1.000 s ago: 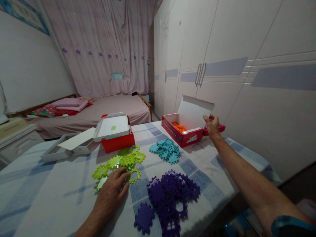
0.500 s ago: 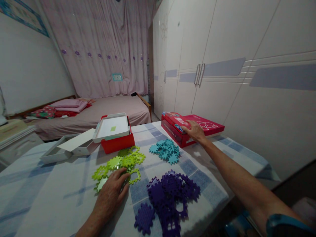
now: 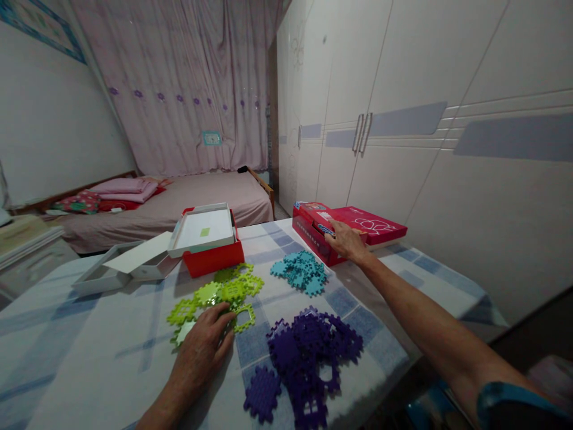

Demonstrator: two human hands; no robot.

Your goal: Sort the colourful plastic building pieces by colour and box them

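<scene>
Loosely parted, right fingers (image 3: 339, 227) touch a glossy red box (image 3: 308, 233), left fingers (image 3: 218, 313) overlie toothed lime pieces (image 3: 233, 291).

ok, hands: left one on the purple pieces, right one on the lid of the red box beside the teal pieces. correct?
Not the left: the head view shows the left hand at the lime-green pieces. The right hand is on the lid of the red box beside the teal pieces, as you said.

Our table (image 3: 102, 352) bears green tiles (image 3: 209, 294) at our left hand (image 3: 203, 341), a box (image 3: 310, 234) under our right hand (image 3: 347, 240). Between lie teal tiles (image 3: 299, 272); nearer, purple tiles (image 3: 286, 347).
</scene>
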